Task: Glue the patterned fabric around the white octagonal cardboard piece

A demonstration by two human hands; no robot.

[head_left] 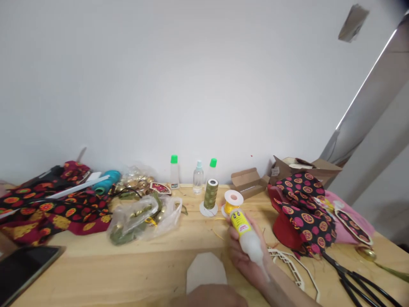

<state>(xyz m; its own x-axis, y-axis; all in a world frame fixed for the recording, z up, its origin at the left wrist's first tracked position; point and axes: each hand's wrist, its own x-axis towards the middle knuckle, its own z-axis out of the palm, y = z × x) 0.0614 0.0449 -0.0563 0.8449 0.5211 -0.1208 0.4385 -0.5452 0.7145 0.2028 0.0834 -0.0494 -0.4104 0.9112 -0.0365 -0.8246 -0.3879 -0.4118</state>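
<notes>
White squeeze bottle, yellow-labelled, is filling the closed right hand beside one yellow cord spool; the left hand, below one beige card cutout, is showing no clear grip.

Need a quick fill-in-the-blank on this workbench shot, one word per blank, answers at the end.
The right hand grips a white squeeze bottle bearing a ____ label.
The left hand is nearest a pale card cut-out lying on the ____ tabletop.
Black-handled scissors lie to the ____ of the right hand.
An olive-green thread cone stands on a round ____ base.

yellow; wooden; right; white
</notes>
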